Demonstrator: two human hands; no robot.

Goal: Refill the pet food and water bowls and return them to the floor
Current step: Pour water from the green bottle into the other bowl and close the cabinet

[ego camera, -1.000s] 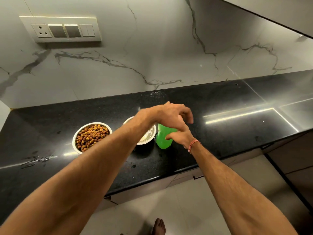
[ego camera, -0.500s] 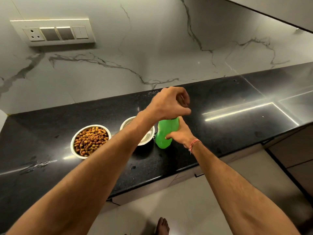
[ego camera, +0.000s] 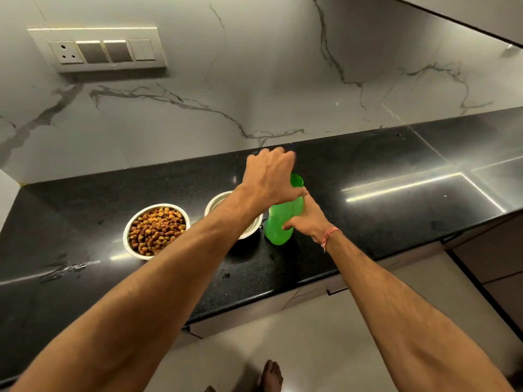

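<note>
A green plastic bottle (ego camera: 278, 230) stands upright on the black counter (ego camera: 382, 230), and my right hand (ego camera: 304, 217) grips its body from the right. My left hand (ego camera: 268, 176) hovers just above and left of the bottle's open green mouth. Its fingers are curled round a small cap that is almost hidden. A steel bowl (ego camera: 126, 236) full of brown kibble sits to the left. A second steel bowl (ego camera: 211, 201) stands between it and the bottle, mostly covered by my left forearm, so its contents are hidden.
The counter runs along a marble wall with a switch plate (ego camera: 96, 49) at upper left. A wet smear (ego camera: 65, 268) lies on the counter's left part. Below the counter's front edge is pale tiled floor (ego camera: 325, 335), with my bare foot (ego camera: 272, 374) on it.
My left hand rose from the bottle's top and moved slightly up and left, exposing the bottle's mouth. My right hand kept its grip on the bottle.
</note>
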